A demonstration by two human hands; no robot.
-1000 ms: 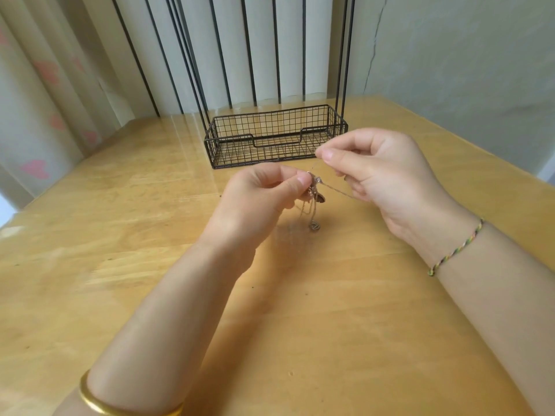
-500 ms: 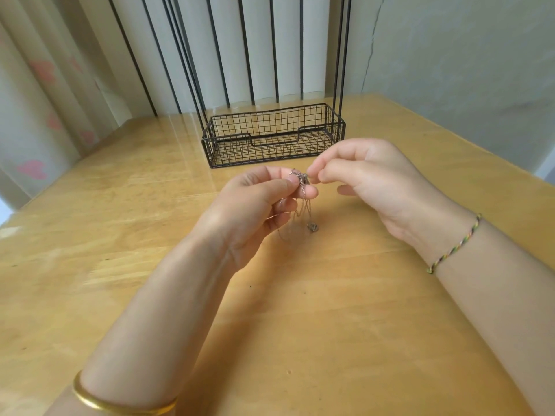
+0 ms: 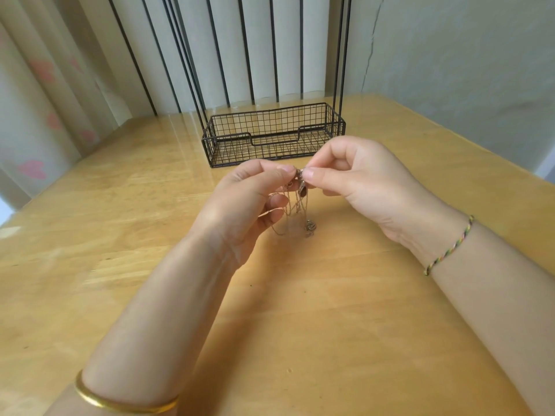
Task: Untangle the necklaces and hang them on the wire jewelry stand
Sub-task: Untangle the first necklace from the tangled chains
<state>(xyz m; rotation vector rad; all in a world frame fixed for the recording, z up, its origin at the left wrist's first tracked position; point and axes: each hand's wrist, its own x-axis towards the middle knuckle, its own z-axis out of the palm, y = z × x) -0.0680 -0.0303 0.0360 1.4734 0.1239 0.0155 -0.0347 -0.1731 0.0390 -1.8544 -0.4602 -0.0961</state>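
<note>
A tangle of thin silver necklaces [image 3: 295, 210] hangs above the wooden table between both hands. My left hand [image 3: 240, 205] pinches the top of the knot with thumb and forefinger. My right hand [image 3: 360, 181] pinches the same knot from the right, fingertips nearly touching the left ones. Loops of chain and a small round pendant [image 3: 310, 226] dangle below, close to the table top. The black wire jewelry stand [image 3: 271, 136] stands just behind the hands, with a mesh basket base and tall thin uprights that run out of the top of the view.
The wooden table [image 3: 300, 325] fills the view, with its right edge near a pale wall and its left edge near curtains [image 3: 45, 100]. A gold bangle sits on my left wrist and a braided cord on my right.
My right hand had pulled a strand out to the right, then came back in to the knot. Both hands now pinch it together, and more chain hangs loose below.
</note>
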